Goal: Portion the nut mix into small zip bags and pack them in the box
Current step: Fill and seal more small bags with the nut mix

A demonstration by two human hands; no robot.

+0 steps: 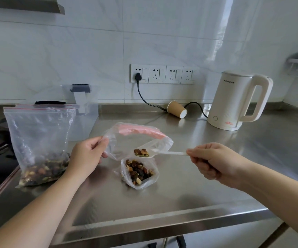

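Near the counter's (180, 203) front edge, the left hand (85, 156) pinches open a small zip bag (139, 138), part-filled. The right hand (214, 161) pinches a plastic spoon (162, 153) loaded with nut mix (141, 152) inside its mouth; tipping slowly should avoid spills. Further left stands the big supply bag (39, 140), before a clear box (85, 113). Kettle (234, 101) lettering at the back right: unreadable.

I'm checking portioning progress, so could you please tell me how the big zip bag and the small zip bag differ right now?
The big zip bag stands upright by itself near the stove; the small zip bag is held open by the left hand. The big zip bag has a thin red seal line, the small zip bag a broad pink strip. A spoon of mix enters only the small one. Both are clear plastic holding nut mix.
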